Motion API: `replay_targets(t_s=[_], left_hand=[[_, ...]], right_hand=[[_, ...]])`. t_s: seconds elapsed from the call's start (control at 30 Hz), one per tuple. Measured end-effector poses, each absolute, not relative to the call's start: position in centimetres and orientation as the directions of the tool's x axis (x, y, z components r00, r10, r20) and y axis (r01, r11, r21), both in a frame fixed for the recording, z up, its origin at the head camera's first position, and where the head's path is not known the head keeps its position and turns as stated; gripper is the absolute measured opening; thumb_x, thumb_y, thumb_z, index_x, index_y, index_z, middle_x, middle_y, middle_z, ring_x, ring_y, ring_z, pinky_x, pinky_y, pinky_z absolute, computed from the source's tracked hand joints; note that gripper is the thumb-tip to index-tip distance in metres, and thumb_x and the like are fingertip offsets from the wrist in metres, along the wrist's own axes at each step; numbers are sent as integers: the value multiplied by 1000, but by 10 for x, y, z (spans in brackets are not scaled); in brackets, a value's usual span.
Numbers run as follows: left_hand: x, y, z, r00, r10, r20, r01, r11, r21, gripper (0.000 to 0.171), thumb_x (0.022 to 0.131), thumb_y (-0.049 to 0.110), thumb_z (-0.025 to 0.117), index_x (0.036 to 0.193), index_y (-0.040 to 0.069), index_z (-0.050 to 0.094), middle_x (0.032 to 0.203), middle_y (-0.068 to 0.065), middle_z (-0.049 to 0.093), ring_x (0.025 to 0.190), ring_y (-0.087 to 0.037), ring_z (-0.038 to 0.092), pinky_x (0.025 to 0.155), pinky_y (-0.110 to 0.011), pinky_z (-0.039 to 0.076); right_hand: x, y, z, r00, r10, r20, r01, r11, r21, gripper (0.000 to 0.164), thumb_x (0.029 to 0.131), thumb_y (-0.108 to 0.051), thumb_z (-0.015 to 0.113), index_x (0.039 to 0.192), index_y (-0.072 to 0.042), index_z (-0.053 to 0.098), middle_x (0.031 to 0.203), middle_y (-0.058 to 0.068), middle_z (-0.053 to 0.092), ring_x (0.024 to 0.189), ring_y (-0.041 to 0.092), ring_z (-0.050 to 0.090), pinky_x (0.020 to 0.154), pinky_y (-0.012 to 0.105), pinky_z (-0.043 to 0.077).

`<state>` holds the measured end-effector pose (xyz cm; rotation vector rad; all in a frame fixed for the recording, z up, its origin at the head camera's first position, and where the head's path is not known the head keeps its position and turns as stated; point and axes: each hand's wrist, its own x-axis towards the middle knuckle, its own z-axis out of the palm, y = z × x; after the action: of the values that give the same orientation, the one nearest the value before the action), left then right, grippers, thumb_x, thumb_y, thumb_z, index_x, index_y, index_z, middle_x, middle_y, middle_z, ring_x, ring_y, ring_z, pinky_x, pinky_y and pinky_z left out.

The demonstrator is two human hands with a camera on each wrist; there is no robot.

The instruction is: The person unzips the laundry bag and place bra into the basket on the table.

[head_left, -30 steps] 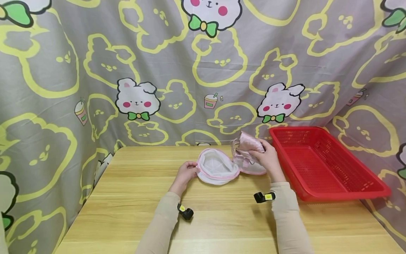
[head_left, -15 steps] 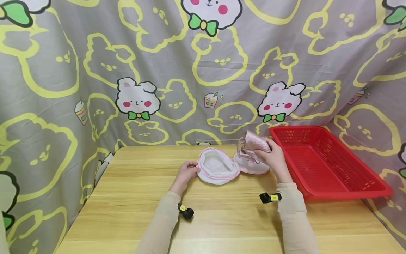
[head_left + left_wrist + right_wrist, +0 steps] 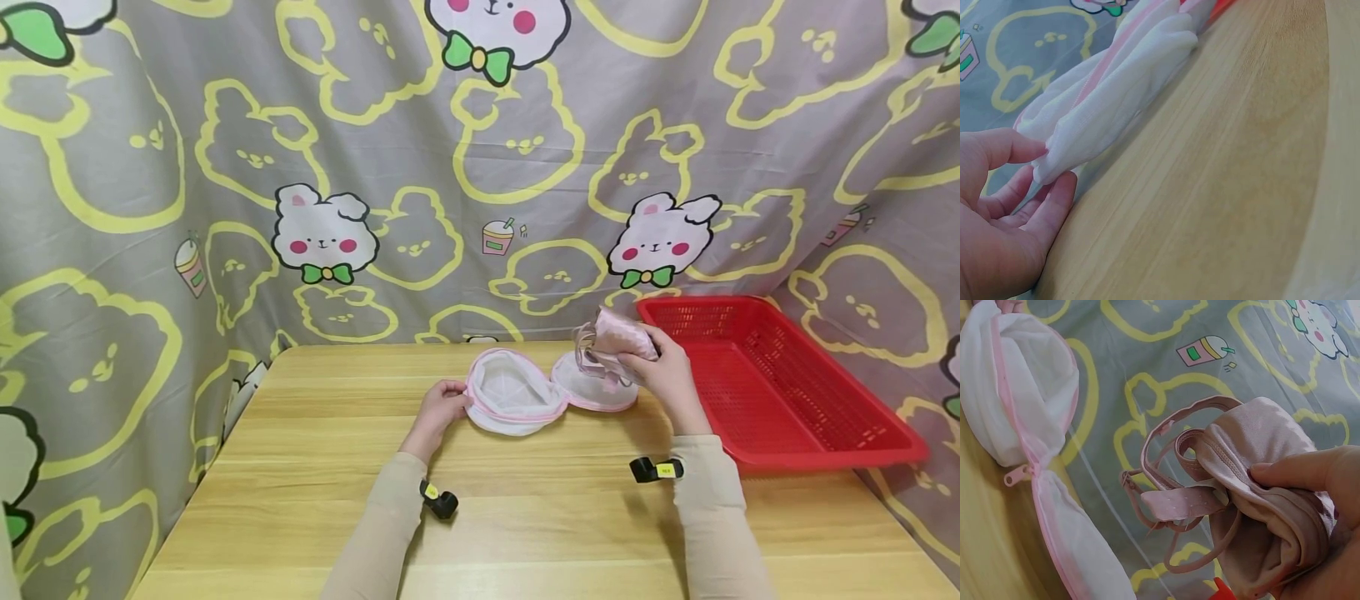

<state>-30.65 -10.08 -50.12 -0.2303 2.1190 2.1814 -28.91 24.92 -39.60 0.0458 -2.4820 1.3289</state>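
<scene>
A folded pink bra (image 3: pixel 621 335), its thin straps dangling, is held up by my right hand (image 3: pixel 669 373). In the right wrist view the thumb lies over the folded bra (image 3: pixel 1260 437), and the other fingers are mostly hidden behind it. On the table, a round white mesh laundry bag (image 3: pixel 513 422) with pink zipper trim lies unzipped, its lid (image 3: pixel 585 393) spread to the right below the bra. At the bag's left edge, my left hand (image 3: pixel 437 414) pinches the fabric; the left wrist view shows thumb and fingers on the white mesh (image 3: pixel 1110 119).
A red plastic basket (image 3: pixel 795 457) with perforated sides stands at the right, close to my right hand. Behind the wooden table (image 3: pixel 315 467) hangs a grey patterned curtain (image 3: pixel 420 158).
My right hand has moved to the right with the bra, away from over the bag's hinge side, uncovering more of the lid. My left hand and the bag have stayed in place.
</scene>
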Motion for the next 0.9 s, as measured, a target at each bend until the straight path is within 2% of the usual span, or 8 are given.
replay_targets(t_s=[0.1, 0.2, 0.33, 0.43, 0.6, 0.7, 0.83, 0.9], left_hand=[[-307, -101, -501, -984, -40, -174, -173, -34, 984, 30, 82, -4, 64, 111, -4, 58, 97, -10, 61, 81, -14, 59, 72, -23, 55], [-304, -100, -497, -985, -34, -172, -171, -33, 985, 29, 83, -4, 64, 111, -5, 58, 96, -9, 60, 81, -13, 59, 72, -23, 55], [-305, -101, -498, -985, -30, -171, -170, -33, 985, 30, 83, -4, 64, 111, -5, 57, 95, -9, 60, 80, -13, 59, 71, -22, 55], [-308, -101, -503, -984, -34, -173, -172, -32, 985, 30, 82, -4, 64, 111, -5, 57, 95, -8, 60, 81, -13, 59, 71, -22, 55], [-308, -101, -503, -984, -39, -173, -172, -31, 985, 29, 82, -4, 64, 111, -4, 57, 96, -9, 60, 81, -14, 59, 71, -23, 55], [-308, -101, -502, -983, -43, -180, -179, -30, 983, 29, 82, -4, 65, 111, -4, 58, 97, -9, 60, 81, -14, 59, 71, -23, 55], [-308, -101, -501, -981, -46, -189, -188, -27, 982, 29, 83, -3, 65, 111, -3, 58, 99, -10, 60, 81, -14, 59, 71, -22, 55], [-308, -101, -500, -981, -45, -189, -188, -25, 982, 29, 83, -3, 65, 111, -3, 58, 99, -10, 60, 82, -14, 59, 71, -22, 55]], right_hand=[[-287, 253, -394, -946, 135, 296, -173, 562, -809, 60, 85, -14, 74, 138, -4, 51, 133, 24, 56, 115, 35, 53, 101, 46, 43], [-285, 256, -393, -944, 148, 294, -162, 568, -807, 60, 85, -15, 74, 139, -5, 50, 133, 23, 56, 115, 33, 53, 97, 37, 44], [-282, 262, -390, -947, 151, 285, -149, 578, -802, 61, 87, -19, 73, 141, -7, 48, 135, 23, 55, 116, 35, 52, 99, 42, 45], [-282, 267, -389, -947, 156, 280, -143, 575, -806, 62, 87, -21, 72, 142, -7, 47, 136, 24, 54, 117, 37, 50, 102, 52, 43], [-281, 275, -387, -951, 163, 263, -122, 584, -803, 63, 89, -25, 70, 144, -8, 45, 137, 23, 52, 118, 37, 48, 100, 52, 46], [-280, 279, -386, -954, 168, 249, -106, 588, -802, 64, 90, -29, 69, 145, -10, 43, 138, 22, 52, 119, 37, 48, 98, 49, 48], [-278, 284, -383, -955, 178, 237, -90, 588, -804, 64, 90, -30, 68, 145, -11, 43, 139, 22, 51, 119, 36, 48, 92, 36, 49], [-278, 286, -381, -958, 178, 226, -81, 586, -806, 65, 90, -31, 68, 146, -11, 42, 139, 22, 51, 120, 37, 48, 91, 34, 50]])
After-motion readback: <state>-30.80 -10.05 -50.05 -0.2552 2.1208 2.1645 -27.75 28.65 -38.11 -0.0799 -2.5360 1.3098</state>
